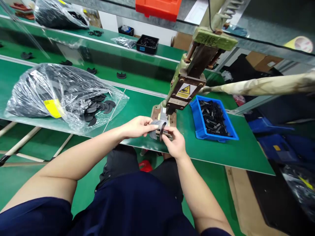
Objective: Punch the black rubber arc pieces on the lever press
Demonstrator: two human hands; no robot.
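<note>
In front of the arbor press [183, 88], my left hand [140, 127] pinches a flat, dark grey curved plastic piece [153, 133] between thumb and fingers. My right hand [175, 141] is closed on a dark, crescent-shaped edge [161, 131] right beside it. Whether that edge belongs to the same piece or to a second one I cannot tell. Both hands are close together just above the press base [155, 111], which they partly hide. To the left lies a clear plastic bag [41, 88], with similar dark curved pieces [94, 108] spilling towards its mouth.
A blue bin [194, 114] of small black parts stands right of the press. Behind, a conveyor belt [147, 77] carries several dark pieces. A black bin [147, 49] and another filled bag [56, 14] sit farther back. A wrapped pole [265, 84] juts in from the right.
</note>
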